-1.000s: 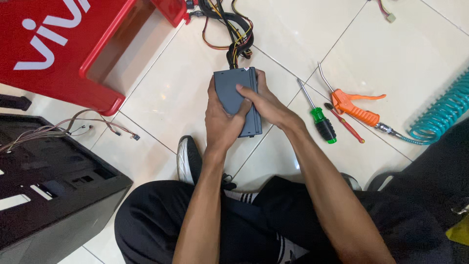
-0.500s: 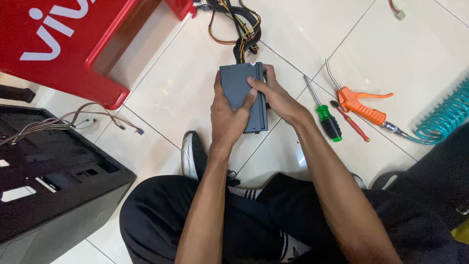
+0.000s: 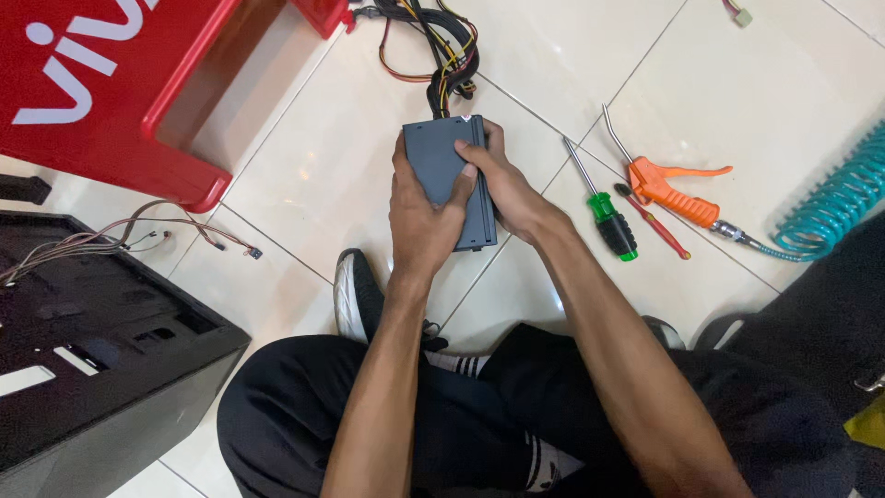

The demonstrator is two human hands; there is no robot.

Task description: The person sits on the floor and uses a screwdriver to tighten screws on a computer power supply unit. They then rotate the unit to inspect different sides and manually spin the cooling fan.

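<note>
Both hands hold one grey power supply unit (image 3: 442,180) above the white tiled floor (image 3: 304,175), in front of the seated person's knees. The left hand (image 3: 419,217) lies over the near part of its flat top face, fingers curled along the left edge and the thumb reaching up across the face. The right hand (image 3: 502,189) wraps the right side, its fingers closed round the far right corner and its thumb pressed flat on top, the tip meeting the left thumb. The unit thus sits clamped between the two palms, with its dark right edge showing below the right hand. One bundle of black, yellow and orange cables (image 3: 442,46) runs from the unit's far end over the tiles.

To the right lie two screwdrivers, just beside each other: one with a green and black handle (image 3: 613,223), one slim and red (image 3: 659,226). Next to them is one orange air blow gun (image 3: 673,189), joined to one teal coiled hose (image 3: 834,203). One red plastic stool (image 3: 111,92) stands at upper left, and one black computer case (image 3: 92,341) with loose thin wires (image 3: 138,235) sits at lower left. One shoe (image 3: 355,295) rests below the unit.
</note>
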